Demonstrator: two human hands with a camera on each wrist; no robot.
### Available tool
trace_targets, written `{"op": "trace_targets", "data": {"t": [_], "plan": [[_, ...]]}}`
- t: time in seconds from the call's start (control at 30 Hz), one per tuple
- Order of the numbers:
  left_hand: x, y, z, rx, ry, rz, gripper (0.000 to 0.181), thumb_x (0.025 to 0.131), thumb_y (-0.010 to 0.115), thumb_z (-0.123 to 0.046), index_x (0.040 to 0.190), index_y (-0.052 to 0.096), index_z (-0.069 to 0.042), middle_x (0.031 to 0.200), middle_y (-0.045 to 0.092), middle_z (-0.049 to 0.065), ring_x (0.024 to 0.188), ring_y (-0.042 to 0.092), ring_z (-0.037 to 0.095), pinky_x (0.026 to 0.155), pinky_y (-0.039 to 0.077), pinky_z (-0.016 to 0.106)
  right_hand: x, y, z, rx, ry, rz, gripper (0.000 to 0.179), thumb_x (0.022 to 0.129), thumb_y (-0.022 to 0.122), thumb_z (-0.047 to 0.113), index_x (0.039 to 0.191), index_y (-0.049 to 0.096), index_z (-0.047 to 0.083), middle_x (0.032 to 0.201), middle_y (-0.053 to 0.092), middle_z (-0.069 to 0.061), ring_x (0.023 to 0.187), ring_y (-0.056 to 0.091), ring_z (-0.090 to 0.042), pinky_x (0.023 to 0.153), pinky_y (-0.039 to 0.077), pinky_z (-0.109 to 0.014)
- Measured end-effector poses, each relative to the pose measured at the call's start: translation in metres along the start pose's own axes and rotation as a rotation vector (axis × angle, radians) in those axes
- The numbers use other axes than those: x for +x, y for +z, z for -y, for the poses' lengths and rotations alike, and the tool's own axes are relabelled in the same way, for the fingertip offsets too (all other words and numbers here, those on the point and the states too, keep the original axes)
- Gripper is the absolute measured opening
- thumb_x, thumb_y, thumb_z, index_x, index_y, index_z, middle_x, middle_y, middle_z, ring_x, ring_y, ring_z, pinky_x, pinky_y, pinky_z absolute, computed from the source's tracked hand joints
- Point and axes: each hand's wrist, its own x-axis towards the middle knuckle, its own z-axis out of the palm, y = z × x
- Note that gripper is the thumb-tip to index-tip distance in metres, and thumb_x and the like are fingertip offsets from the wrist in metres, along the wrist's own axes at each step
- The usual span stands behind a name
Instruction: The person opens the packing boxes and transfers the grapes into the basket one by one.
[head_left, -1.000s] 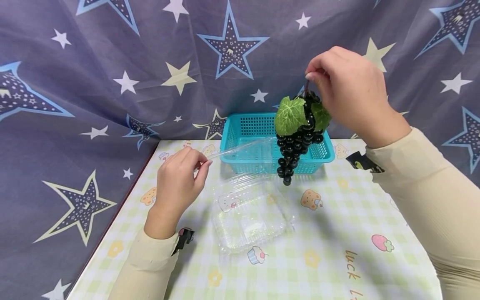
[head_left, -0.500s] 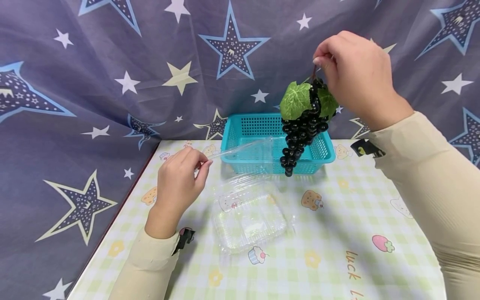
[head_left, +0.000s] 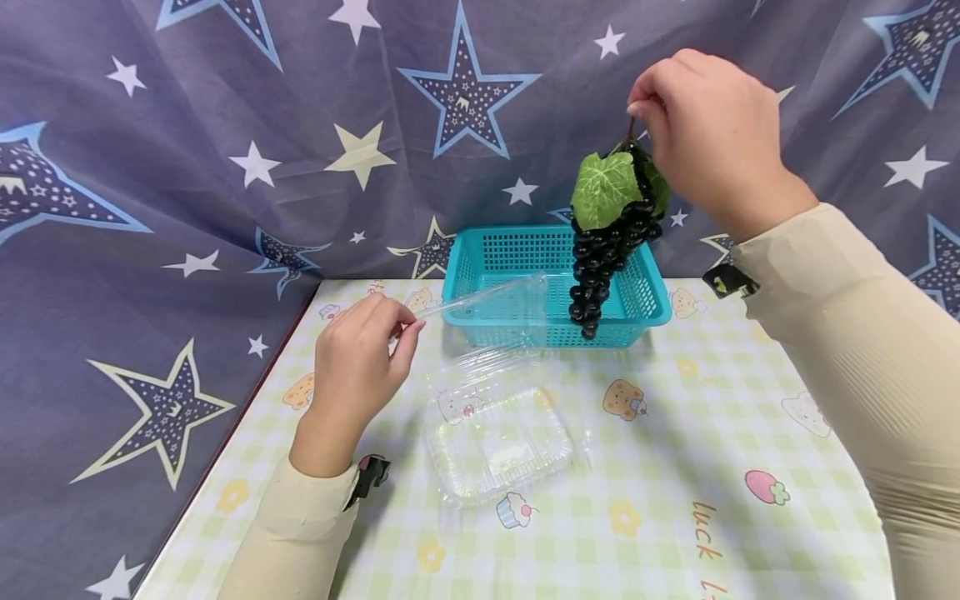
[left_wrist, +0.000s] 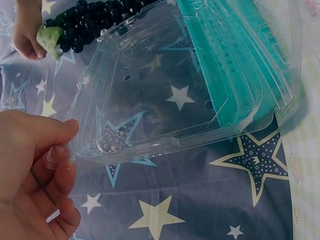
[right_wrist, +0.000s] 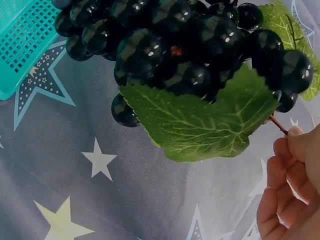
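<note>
My right hand [head_left: 712, 133] pinches the stem of a bunch of black grapes [head_left: 603, 250] with green leaves [head_left: 603, 190]. The bunch hangs down and overlaps the right part of a turquoise basket [head_left: 495, 242] in the head view. Between thumb and fingers my left hand [head_left: 360, 371] pinches the raised lid of a clear plastic clamshell container [head_left: 502, 442]. That lid [left_wrist: 150, 95] stands tilted up in the left wrist view, and its lower half lies on the table. In the right wrist view the grapes [right_wrist: 145, 55] fill the top, with the thumb and fingertips at the brown stem.
The table [head_left: 600, 542] wears a green-checked cloth printed with cartoons. Behind the basket hangs a dark curtain [head_left: 300, 100] with stars, which also runs along the table's left edge. The basket stands against it at the back.
My right hand has risen, lifting the grapes higher and slightly to the right. The left hand and the clear container have stayed in place.
</note>
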Motion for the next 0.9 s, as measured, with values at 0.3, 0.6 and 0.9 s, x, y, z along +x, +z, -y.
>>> {"op": "trace_targets", "data": {"t": [0.3, 0.6, 0.9], "plan": [[0.000, -0.001, 0.001, 0.004, -0.001, 0.005, 0.009, 0.090, 0.076, -0.013, 0.087, 0.068, -0.009, 0.074, 0.058, 0.002, 0.060, 0.050, 0.020, 0.058, 0.041, 0.037, 0.010, 0.004, -0.002, -0.033, -0.017, -0.006, 0.032, 0.109, 0.049, 0.031, 0.113, 0.072, 0.009, 0.115, 0.071, -0.012, 0.108, 0.064, -0.037, 0.083, 0.050, -0.065], [0.000, 0.000, 0.001, 0.002, 0.004, 0.007, 0.009, 0.090, 0.076, -0.012, 0.087, 0.068, -0.009, 0.074, 0.059, 0.002, 0.061, 0.050, 0.020, 0.058, 0.041, 0.037, 0.016, 0.005, -0.002, -0.062, -0.033, 0.009, 0.034, 0.110, 0.046, 0.031, 0.116, 0.071, 0.009, 0.114, 0.070, -0.014, 0.108, 0.063, -0.039, 0.081, 0.049, -0.067], [0.000, 0.000, -0.001, 0.001, 0.004, 0.009, 0.009, 0.090, 0.076, -0.012, 0.087, 0.068, -0.009, 0.074, 0.058, 0.002, 0.061, 0.051, 0.020, 0.059, 0.041, 0.037, 0.021, 0.005, -0.002, -0.078, 0.004, 0.029, 0.035, 0.111, 0.045, 0.032, 0.118, 0.071, 0.011, 0.118, 0.070, -0.014, 0.112, 0.063, -0.039, 0.083, 0.048, -0.068]]}}
